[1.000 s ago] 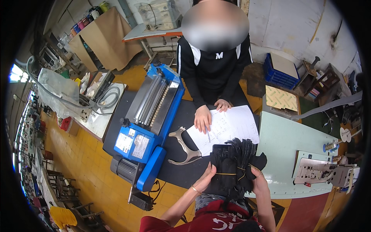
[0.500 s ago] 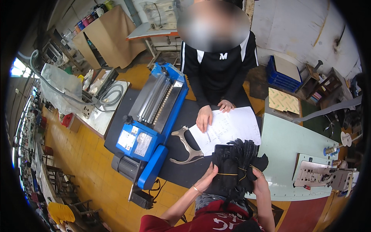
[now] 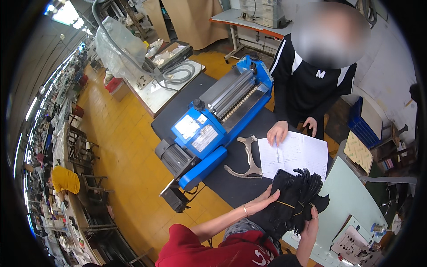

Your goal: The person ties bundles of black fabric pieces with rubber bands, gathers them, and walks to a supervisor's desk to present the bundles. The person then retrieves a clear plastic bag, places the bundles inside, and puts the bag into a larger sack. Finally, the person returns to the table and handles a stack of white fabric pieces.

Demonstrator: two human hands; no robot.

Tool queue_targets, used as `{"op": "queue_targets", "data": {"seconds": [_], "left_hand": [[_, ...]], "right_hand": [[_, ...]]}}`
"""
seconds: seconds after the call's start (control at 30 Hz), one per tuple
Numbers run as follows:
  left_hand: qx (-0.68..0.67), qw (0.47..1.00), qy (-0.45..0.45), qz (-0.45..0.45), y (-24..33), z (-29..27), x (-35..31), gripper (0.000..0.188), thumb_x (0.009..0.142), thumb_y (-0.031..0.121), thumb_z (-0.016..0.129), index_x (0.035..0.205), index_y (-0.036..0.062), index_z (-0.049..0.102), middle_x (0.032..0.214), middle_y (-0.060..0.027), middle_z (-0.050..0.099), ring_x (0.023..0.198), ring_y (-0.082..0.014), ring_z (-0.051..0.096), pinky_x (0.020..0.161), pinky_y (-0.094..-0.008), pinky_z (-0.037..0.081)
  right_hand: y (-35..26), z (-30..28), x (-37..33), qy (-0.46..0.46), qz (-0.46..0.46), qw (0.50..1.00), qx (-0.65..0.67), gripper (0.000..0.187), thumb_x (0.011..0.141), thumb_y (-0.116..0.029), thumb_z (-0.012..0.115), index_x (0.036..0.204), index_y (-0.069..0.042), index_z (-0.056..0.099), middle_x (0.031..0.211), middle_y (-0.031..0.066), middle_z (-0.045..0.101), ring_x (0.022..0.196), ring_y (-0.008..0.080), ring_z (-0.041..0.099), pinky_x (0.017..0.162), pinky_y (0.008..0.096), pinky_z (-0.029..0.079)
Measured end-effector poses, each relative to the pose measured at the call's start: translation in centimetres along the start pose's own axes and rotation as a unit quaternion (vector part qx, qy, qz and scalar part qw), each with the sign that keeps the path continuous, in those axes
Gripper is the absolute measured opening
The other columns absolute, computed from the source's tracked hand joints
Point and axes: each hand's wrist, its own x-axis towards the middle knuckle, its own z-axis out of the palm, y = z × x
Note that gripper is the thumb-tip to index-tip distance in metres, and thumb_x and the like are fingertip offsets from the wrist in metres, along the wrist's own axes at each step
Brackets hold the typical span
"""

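Note:
A bundle of black cut pieces (image 3: 287, 211), bound with thin yellow bands and frayed into strips along one side, is held in front of my body. My left hand (image 3: 262, 201) grips its left side, the thumb lying on top. On the right side, my right hand (image 3: 310, 226) is closed around the bundle's edge. Just beyond it shows the corner of a dark flat rectangle (image 3: 281, 177), whose kind I cannot make out. Past that, white sheets of paper with writing (image 3: 307, 155) lie on the black table, a co-worker's hand (image 3: 278, 131) resting on them.
Left of the papers are a curved metal piece (image 3: 251, 162) and a blue roller machine (image 3: 202, 133) with a grey motor (image 3: 175, 155). A pale green sewing table (image 3: 351, 191) stands at the right. The co-worker (image 3: 318, 84) stands across the table; blue trays (image 3: 360, 124) are behind.
The view has swung left, so the table and machine appear farther right. Both my hands still hold the bundle. The co-worker's one hand has come off the papers, near the table edge.

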Motion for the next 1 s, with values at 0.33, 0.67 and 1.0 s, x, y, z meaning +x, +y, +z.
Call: {"op": "queue_targets", "data": {"seconds": [0.33, 0.67, 1.0], "left_hand": [[-0.008, 1.000, 0.003, -0.005, -1.6, -0.5, 0.4, 0.111, 0.088, 0.073, 0.035, 0.144, -0.0113, -0.010, 0.155, -0.0242, 0.000, 0.146, -0.0280, -0.002, 0.117, -0.0326, 0.005], [-0.067, 0.998, 0.007, 0.011, -4.6, -0.8, 1.5, 0.086, 0.092, 0.064, 0.039, 0.147, 0.0019, 0.015, 0.149, -0.0137, 0.023, 0.137, -0.0234, 0.024, 0.114, -0.0365, 0.021], [-0.094, 0.991, -0.071, 0.059, -4.2, 1.2, 1.0, 0.089, 0.086, 0.065, 0.049, 0.148, 0.0081, 0.020, 0.146, -0.0091, 0.036, 0.133, -0.0240, 0.037, 0.110, -0.0388, 0.031]], "right_hand": [[0.0, 0.1, 0.3, -0.019, -0.001, 1.000, -0.018, 0.047, 0.087, -0.029, 0.062, 0.125, -0.001, 0.056, 0.122, 0.0099, 0.061, 0.113, 0.0255, 0.057, 0.102, 0.0388, 0.042], [-0.2, -0.7, 0.5, -0.029, 0.058, 0.997, 0.035, 0.037, 0.089, -0.016, 0.063, 0.121, 0.000, 0.057, 0.115, 0.0104, 0.064, 0.108, 0.0219, 0.060, 0.093, 0.0365, 0.050], [0.4, -2.3, -2.7, -0.068, 0.030, 0.984, 0.160, 0.074, 0.091, -0.055, 0.052, 0.143, -0.006, 0.034, 0.141, 0.0103, 0.045, 0.126, 0.0219, 0.047, 0.105, 0.0407, 0.041]]}}
